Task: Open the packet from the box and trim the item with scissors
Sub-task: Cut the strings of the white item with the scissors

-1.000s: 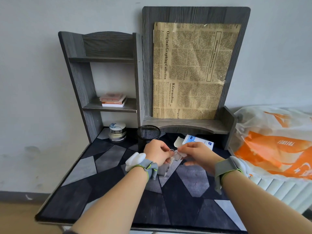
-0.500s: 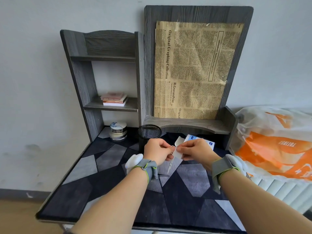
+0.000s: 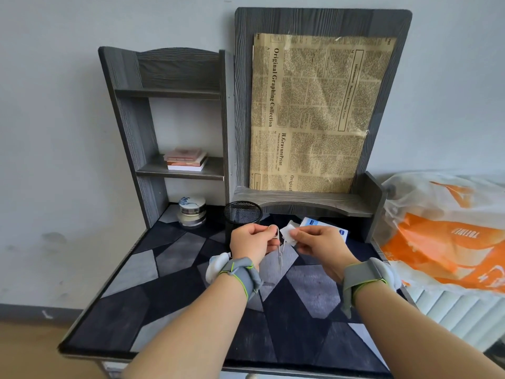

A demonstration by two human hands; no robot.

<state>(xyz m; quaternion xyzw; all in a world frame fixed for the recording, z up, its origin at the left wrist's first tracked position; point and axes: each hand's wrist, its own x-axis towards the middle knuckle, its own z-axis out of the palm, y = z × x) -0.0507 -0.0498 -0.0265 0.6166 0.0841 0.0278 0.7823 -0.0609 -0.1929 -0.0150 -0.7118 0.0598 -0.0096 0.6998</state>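
Observation:
My left hand grips small metal scissors by the loops, blades pointing down toward the desk. My right hand pinches a small white square pad, held up just right of the scissor handles. Both hands hover above the middle of the desk. A white and blue box lies flat on the desk behind my right hand, partly hidden by it. A second white scrap peeks out behind the pad.
A black mesh pen cup stands just behind my left hand. Round tins sit at the back left under a grey shelf unit with books. An orange and white plastic bag lies to the right. The desk mat is patterned in grey and black.
The scissors have swung from tilted to hanging nearly straight down in my left hand. My right hand has drawn the white pad slightly right and up, away from the blades.

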